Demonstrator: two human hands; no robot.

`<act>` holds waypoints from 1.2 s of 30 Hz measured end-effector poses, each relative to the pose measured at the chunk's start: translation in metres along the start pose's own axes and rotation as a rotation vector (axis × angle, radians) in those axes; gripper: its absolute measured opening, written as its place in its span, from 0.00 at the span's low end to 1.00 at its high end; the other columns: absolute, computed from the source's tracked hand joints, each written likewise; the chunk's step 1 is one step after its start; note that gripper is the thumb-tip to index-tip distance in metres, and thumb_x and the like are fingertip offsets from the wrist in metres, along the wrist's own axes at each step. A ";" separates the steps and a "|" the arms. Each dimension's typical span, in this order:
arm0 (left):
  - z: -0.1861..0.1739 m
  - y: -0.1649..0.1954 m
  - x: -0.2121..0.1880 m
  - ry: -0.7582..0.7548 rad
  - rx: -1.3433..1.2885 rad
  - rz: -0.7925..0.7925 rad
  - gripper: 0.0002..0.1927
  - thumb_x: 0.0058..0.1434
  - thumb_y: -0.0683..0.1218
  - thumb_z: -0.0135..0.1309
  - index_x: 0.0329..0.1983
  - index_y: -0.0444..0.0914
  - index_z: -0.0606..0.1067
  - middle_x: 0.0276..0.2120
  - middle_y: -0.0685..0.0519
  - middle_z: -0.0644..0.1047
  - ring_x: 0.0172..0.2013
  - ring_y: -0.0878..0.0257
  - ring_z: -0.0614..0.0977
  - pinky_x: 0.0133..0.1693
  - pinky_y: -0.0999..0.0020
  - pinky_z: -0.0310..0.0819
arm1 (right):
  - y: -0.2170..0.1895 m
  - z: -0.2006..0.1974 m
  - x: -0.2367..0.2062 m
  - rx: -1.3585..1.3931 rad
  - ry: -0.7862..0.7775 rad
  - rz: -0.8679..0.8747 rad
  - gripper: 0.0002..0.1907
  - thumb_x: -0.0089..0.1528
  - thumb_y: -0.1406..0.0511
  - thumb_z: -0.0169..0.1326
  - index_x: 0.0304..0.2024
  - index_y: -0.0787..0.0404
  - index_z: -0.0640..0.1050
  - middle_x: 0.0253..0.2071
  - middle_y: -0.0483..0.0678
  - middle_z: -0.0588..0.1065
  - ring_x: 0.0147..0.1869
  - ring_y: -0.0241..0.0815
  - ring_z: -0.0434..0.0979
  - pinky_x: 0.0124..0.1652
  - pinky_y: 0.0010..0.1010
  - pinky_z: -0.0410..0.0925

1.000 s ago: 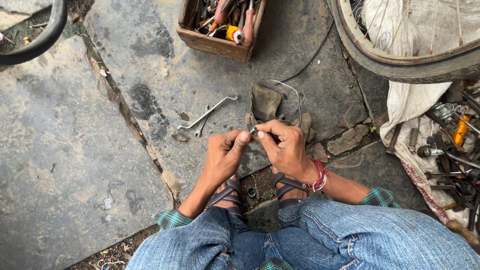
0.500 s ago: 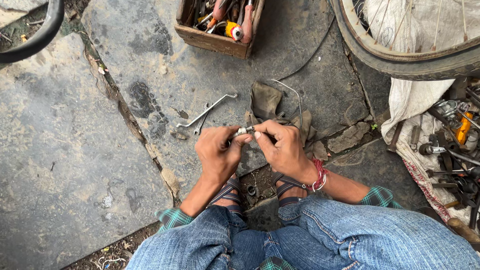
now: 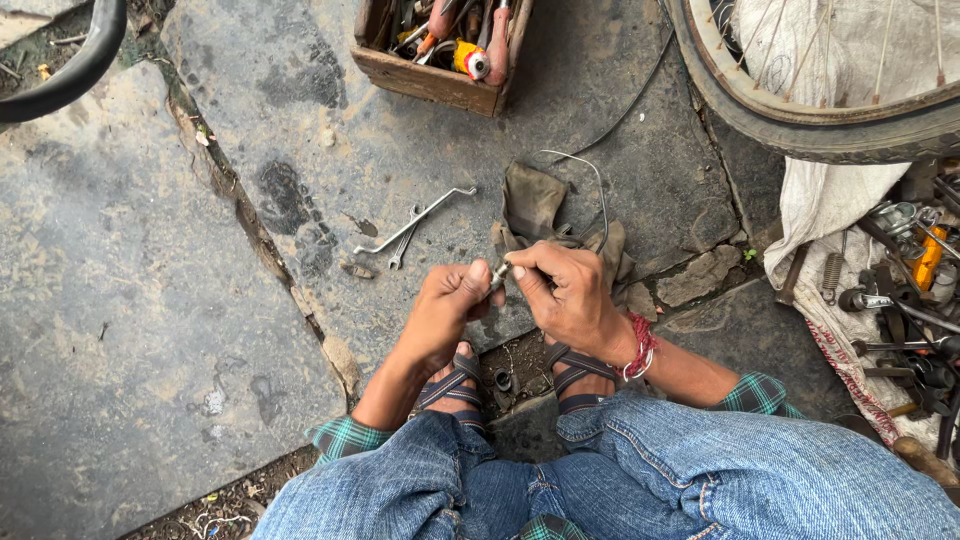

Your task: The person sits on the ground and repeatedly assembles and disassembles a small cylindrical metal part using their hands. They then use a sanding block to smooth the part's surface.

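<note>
I squat over a stone floor, and both hands meet in front of my knees. My left hand (image 3: pixel 447 310) is closed around one end of a small metal part (image 3: pixel 497 274). The fingertips of my right hand (image 3: pixel 566 290), which has a red thread at the wrist, pinch the part's other end. Most of the part is hidden by the fingers. Just beyond the hands lies a dirty brown rag (image 3: pixel 533 205) with a thin wire (image 3: pixel 590 175) looping over it.
Two spanners (image 3: pixel 415 222) lie on the stone to the left of the rag. A wooden toolbox (image 3: pixel 440 80) stands at the top centre. A bicycle wheel (image 3: pixel 830 120) is at top right, above a cloth with loose tools (image 3: pixel 900 290). A black tyre (image 3: pixel 70 70) curves at top left.
The hands have stayed together on the small part, with the fingers shifting slightly around it. The view has drifted a little; nothing else on the floor has moved.
</note>
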State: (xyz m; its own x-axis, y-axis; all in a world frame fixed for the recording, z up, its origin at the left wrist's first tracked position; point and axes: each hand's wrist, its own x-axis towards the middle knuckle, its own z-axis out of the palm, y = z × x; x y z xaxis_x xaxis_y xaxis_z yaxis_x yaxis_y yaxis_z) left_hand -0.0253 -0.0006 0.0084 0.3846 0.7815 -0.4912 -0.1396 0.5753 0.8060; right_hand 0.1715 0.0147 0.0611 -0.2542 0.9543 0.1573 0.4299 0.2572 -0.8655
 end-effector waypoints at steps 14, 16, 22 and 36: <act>0.017 0.018 -0.005 0.490 0.771 0.552 0.22 0.63 0.60 0.59 0.34 0.36 0.80 0.20 0.53 0.75 0.23 0.62 0.76 0.29 0.65 0.67 | -0.001 0.001 -0.001 0.061 -0.047 0.220 0.06 0.63 0.71 0.57 0.41 0.67 0.81 0.27 0.49 0.79 0.28 0.36 0.80 0.28 0.29 0.68; 0.021 0.027 -0.008 0.608 0.916 0.883 0.20 0.65 0.59 0.60 0.35 0.37 0.78 0.25 0.50 0.76 0.28 0.56 0.77 0.35 0.62 0.67 | 0.000 0.002 -0.001 0.093 -0.056 0.261 0.06 0.63 0.70 0.56 0.41 0.67 0.81 0.27 0.49 0.80 0.28 0.36 0.81 0.29 0.28 0.69; 0.013 0.028 -0.008 0.340 0.666 0.398 0.22 0.61 0.60 0.59 0.35 0.36 0.81 0.18 0.55 0.75 0.21 0.68 0.77 0.26 0.70 0.66 | -0.001 0.000 -0.002 0.046 -0.010 0.154 0.06 0.63 0.72 0.57 0.41 0.67 0.80 0.32 0.50 0.80 0.32 0.37 0.82 0.31 0.28 0.70; 0.002 0.000 -0.005 0.275 0.465 0.294 0.19 0.65 0.56 0.58 0.33 0.34 0.81 0.20 0.55 0.75 0.22 0.69 0.74 0.27 0.72 0.65 | 0.001 0.000 -0.002 0.055 -0.100 0.293 0.07 0.62 0.70 0.56 0.39 0.68 0.81 0.23 0.48 0.78 0.23 0.32 0.78 0.24 0.28 0.66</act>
State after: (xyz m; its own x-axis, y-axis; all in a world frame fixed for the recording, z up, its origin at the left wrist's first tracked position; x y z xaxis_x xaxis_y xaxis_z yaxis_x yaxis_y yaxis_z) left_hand -0.0253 -0.0051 0.0116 0.1320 0.9607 -0.2442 0.2330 0.2093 0.9497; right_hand 0.1724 0.0126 0.0597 -0.2113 0.9662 -0.1479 0.4503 -0.0380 -0.8921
